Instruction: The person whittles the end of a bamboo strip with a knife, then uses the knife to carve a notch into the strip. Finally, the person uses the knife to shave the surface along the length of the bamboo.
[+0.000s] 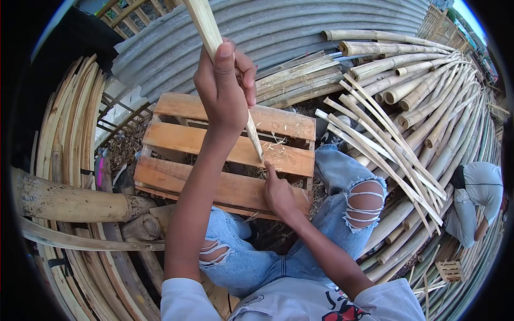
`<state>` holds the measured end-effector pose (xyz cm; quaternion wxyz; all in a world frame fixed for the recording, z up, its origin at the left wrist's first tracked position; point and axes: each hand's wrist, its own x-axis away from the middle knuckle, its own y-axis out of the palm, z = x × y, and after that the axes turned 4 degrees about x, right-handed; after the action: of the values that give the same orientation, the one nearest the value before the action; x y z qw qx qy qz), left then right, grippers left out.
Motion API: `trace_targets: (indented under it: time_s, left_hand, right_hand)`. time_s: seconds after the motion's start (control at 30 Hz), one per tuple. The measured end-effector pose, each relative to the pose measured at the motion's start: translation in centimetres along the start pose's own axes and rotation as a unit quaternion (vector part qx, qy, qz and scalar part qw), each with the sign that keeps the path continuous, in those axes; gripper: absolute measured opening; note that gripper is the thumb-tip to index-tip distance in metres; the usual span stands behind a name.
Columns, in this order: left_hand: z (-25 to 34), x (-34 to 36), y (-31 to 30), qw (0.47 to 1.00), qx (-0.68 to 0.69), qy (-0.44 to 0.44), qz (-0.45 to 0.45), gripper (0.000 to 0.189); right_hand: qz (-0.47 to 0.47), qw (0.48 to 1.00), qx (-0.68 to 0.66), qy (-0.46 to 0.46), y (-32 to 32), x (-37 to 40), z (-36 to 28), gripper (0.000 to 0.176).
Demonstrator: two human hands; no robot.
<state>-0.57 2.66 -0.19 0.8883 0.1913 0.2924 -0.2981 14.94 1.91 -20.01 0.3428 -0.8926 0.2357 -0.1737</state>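
Observation:
A pale bamboo strip (205,24) slants down from the top of the view to a pointed lower end over the wooden slatted crate (182,136). My left hand (225,88) is wrapped round its middle, thumb along the strip. Beside the pointed tip, low over the crate's front slats, is my right hand (279,192). Its index finger reaches up to the tip and the other fingers are curled under; whether it holds anything is hidden. Thin shavings (276,143) lie on the crate's right side.
Bamboo poles (423,96) and split strips (383,147) are piled on the right, where another person (476,198) bends over. Corrugated sheeting (284,32) stands behind the crate. On the left are long strips (67,123) and a thick bamboo pole (75,203).

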Motion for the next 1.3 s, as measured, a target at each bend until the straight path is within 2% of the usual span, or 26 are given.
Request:
trace_targets:
  time_s: [0.03,0.17,0.2,0.23,0.3,0.37,0.43,0.5,0.57,0.63,0.7,0.83,0.9,1.0,1.07,1.1,1.17,1.23,1.27,1.3]
  left_hand:
    - [0.0,-0.3,0.1,1.000,0.004,0.009,-0.003,0.040]
    - [0.2,0.2,0.0,1.000,0.004,-0.023,0.005,0.040]
    - [0.1,0.3,0.0,1.000,-0.002,-0.008,0.002,0.040]
    - [0.2,0.2,0.0,1.000,-0.007,0.012,0.000,0.041]
    - [0.2,0.0,-0.1,1.000,-0.003,0.021,-0.006,0.041]
    - [0.2,0.5,-0.2,1.000,-0.002,0.011,-0.010,0.041]
    - [0.4,0.3,-0.1,1.000,0.001,0.010,-0.010,0.042]
    - [0.4,0.3,-0.5,1.000,0.018,0.009,-0.021,0.042]
    - [0.3,0.4,-0.8,0.999,0.036,0.008,-0.036,0.042]
    - [0.2,0.2,-1.0,0.998,0.052,-0.011,-0.040,0.042]
    - [0.1,0.1,-1.1,0.997,0.058,-0.009,-0.044,0.042]
    - [-0.7,-0.2,-0.5,0.999,-0.022,-0.007,0.027,0.037]
    - [-1.3,-0.4,0.0,0.997,-0.044,0.040,0.047,0.033]
    - [-1.5,-0.2,0.6,0.996,-0.028,0.051,0.064,0.029]
    - [-1.4,-0.3,0.9,0.993,-0.011,0.078,0.085,0.029]
    - [-1.3,0.0,0.9,0.995,-0.016,0.075,0.059,0.027]
    - [-1.5,0.4,0.9,0.997,-0.022,0.062,0.034,0.025]
    - [-0.9,0.8,1.5,0.996,-0.041,0.085,0.006,0.024]
    - [-0.9,1.0,1.9,0.996,-0.022,0.090,0.007,0.023]
    - [-1.0,1.4,2.0,0.996,-0.022,0.084,0.009,0.023]
  right_hand:
    - [-0.036,0.998,0.049,0.029,0.1,-0.3,0.1,0.038]
    - [0.025,0.999,-0.038,-0.027,-2.2,-0.9,-0.9,0.044]
    - [-0.026,1.000,-0.008,-0.009,-1.2,-0.1,-0.1,0.043]
    - [-0.027,1.000,-0.006,-0.012,-0.9,0.3,0.1,0.043]
    - [-0.061,0.995,0.079,-0.013,-1.1,0.0,0.0,0.039]
    - [-0.043,0.998,0.042,-0.005,-2.0,-1.3,0.1,0.035]
    - [0.010,0.997,-0.070,-0.016,-4.3,-1.8,-1.2,0.033]
    - [0.000,0.996,-0.081,-0.028,-3.6,-1.2,-0.7,0.031]
    - [-0.056,0.998,-0.002,0.034,-3.1,0.0,-0.7,0.031]
    - [-0.047,0.998,-0.018,0.031,-3.1,-0.5,-0.3,0.030]
    - [-0.026,0.994,-0.110,0.000,-3.4,-1.3,-0.2,0.030]
    - [0.010,0.973,-0.227,-0.046,-8.0,-0.9,-5.9,0.034]
    - [0.004,0.969,-0.242,-0.045,-9.2,-0.8,-8.3,0.036]
    - [0.126,0.971,-0.177,-0.095,-6.7,-0.4,-8.7,0.035]
    - [0.103,0.976,-0.179,-0.067,-3.5,-0.6,-5.0,0.035]
    - [0.074,0.980,-0.179,-0.038,-3.4,-0.9,-4.6,0.035]
    - [0.078,0.980,-0.176,-0.048,-2.9,-1.3,-3.4,0.035]
    - [0.038,0.968,-0.247,-0.015,-6.9,-0.8,-7.0,0.035]
    - [0.047,0.964,-0.261,-0.032,-8.0,-0.7,-8.3,0.035]
    - [0.043,0.964,-0.261,-0.027,-7.3,-0.4,-8.1,0.035]
